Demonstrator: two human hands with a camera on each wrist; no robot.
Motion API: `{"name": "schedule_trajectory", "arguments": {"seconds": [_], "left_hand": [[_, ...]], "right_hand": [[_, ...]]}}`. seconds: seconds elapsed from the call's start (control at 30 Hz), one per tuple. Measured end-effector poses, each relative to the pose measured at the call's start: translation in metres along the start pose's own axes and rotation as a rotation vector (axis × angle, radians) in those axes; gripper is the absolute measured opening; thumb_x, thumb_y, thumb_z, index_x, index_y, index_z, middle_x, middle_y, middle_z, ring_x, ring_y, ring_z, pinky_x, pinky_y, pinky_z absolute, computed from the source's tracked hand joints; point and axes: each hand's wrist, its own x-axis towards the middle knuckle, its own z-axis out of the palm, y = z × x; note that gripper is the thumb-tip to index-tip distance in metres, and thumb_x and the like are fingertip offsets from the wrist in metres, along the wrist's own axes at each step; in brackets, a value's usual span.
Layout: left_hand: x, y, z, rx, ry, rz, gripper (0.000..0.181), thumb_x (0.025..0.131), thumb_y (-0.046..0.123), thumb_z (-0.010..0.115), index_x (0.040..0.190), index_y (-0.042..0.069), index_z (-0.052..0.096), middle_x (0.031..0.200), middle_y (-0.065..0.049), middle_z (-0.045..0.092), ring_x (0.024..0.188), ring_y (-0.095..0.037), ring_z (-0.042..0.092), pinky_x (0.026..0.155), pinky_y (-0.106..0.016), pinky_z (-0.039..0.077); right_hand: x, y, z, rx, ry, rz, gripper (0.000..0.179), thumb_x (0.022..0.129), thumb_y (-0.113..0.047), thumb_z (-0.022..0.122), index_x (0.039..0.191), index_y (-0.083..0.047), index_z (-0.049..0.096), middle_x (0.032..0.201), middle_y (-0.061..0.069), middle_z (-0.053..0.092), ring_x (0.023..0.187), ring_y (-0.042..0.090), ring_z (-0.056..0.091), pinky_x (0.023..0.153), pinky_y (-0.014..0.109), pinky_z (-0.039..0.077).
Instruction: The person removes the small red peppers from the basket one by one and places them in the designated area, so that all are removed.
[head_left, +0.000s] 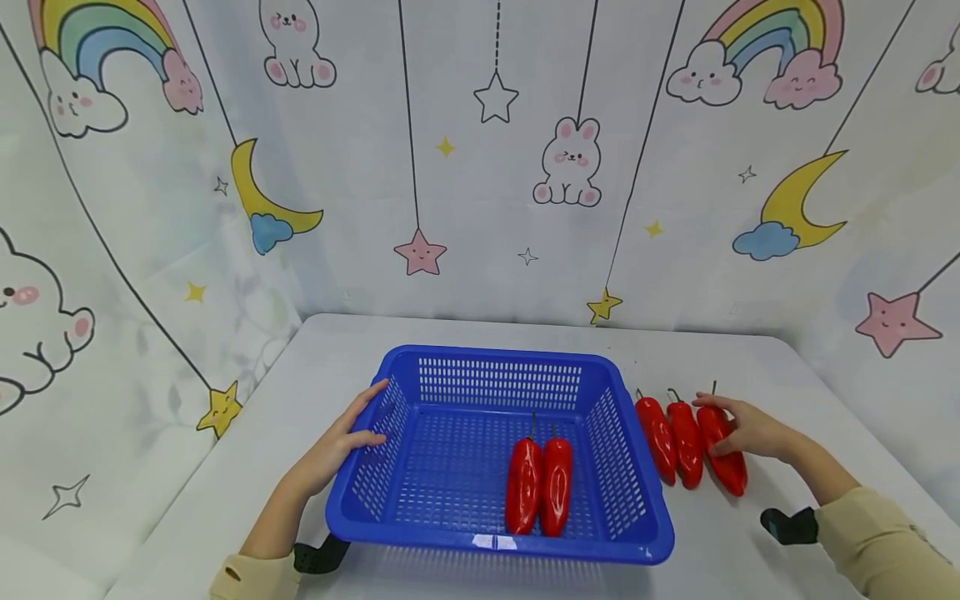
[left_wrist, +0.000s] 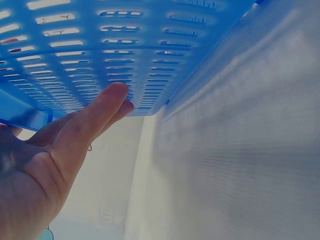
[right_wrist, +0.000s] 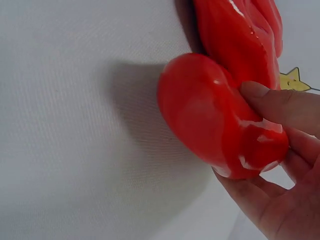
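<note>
A blue plastic basket (head_left: 465, 546) with slotted walls sits at the middle of the table. My left hand (head_left: 341, 442) holds its left side, the thumb and a fingertip over the rim. In the left wrist view, other fingers (left_wrist: 95, 112) lie along the outside of the slotted wall. Two glossy red peppers (head_left: 524, 487) lie side by side inside the basket, stems pointing away. Right of the basket, my right hand (head_left: 750, 429) grips the rightmost of three red peppers, a pepper (right_wrist: 200, 110) pinched between thumb and fingers. The other two peppers (head_left: 684, 446) lie just left of it.
The table (head_left: 345, 342) has a white cover, and its far edge meets a printed cloth backdrop (head_left: 487, 192). A dark wrist device (head_left: 789, 527) juts out below my right wrist, and another (head_left: 322, 556) below my left.
</note>
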Motion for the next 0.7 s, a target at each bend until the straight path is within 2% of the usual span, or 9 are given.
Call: {"name": "schedule_trajectory", "arguments": {"seconds": [0.43,0.7], "left_hand": [[0.0001,-0.0014,0.0001,-0.004,-0.004,0.003,0.070,0.086,0.016,0.052,0.146,0.029,0.017,0.151,-0.012,0.008,0.131,-0.042,0.022,0.094,-0.056,0.033],[0.0005,-0.0010,-0.0005,-0.010,-0.008,-0.001,0.070,0.086,0.016,0.051,0.146,0.029,0.017,0.151,-0.012,0.008,0.130,-0.042,0.023,0.093,-0.054,0.035]], "right_hand": [[0.0026,0.0001,0.0041,-0.045,-0.011,-0.017,0.090,0.065,-0.010,0.077,0.136,0.009,0.026,0.126,0.039,0.032,0.108,0.053,0.040,0.071,0.044,0.052],[0.0042,0.0010,0.0068,-0.070,0.018,-0.055,0.086,0.067,-0.012,0.076,0.135,0.011,0.029,0.133,0.040,0.024,0.111,0.057,0.035,0.072,0.047,0.051]]}}
